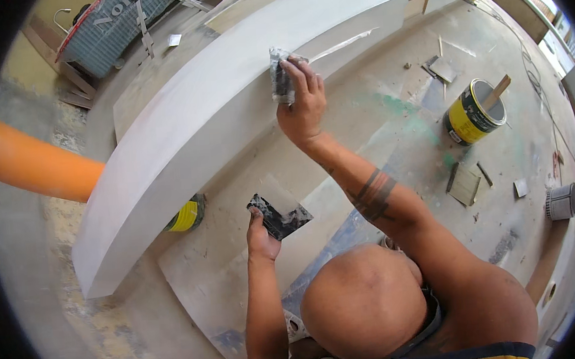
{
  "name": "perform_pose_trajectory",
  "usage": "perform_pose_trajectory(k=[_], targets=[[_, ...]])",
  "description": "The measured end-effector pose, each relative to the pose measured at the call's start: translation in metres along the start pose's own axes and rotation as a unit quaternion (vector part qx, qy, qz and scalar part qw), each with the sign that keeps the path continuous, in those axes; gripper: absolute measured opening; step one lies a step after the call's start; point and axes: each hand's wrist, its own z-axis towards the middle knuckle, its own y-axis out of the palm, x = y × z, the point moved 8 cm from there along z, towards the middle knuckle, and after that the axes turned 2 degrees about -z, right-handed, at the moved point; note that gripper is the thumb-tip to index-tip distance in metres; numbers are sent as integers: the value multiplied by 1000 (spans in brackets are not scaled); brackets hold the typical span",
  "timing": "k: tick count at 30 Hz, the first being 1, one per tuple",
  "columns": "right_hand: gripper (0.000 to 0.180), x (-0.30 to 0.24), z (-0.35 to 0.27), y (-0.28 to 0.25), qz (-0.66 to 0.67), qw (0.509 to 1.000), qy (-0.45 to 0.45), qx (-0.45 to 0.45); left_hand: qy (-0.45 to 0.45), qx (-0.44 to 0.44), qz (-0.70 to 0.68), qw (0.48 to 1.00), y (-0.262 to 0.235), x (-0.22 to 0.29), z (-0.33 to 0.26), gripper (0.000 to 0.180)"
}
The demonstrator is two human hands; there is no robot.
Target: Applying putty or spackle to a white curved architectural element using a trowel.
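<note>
- Wide fisheye view, looking steeply down from close above the person's head.
- Faces forward, across the floor to the long white piece.

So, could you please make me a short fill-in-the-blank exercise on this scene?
1. The right hand holds a smeared tool by the curved beam, coloured ____.
2. A flat dark plate is in the person's ____ hand.
3. A wooden stick stands in a can with a black and ____ outside.
4. The thick tube at the picture's left is ____.

Missing words: white; left; yellow; orange.
</note>
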Motion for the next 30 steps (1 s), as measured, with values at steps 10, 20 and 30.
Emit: perform_pose_trajectory(k=[10,20,30], targets=[[77,-58,-54,12,16,954,-143,-261,-105,-5,-118,987,-19,-13,40,31],[78,-24,-72,-109,195,815,-262,-478,-97,-236,-114,960,139,-27,51,38],[54,137,-60,-141,76,870,299,-383,138,-51,51,988,159,-11,43,42]])
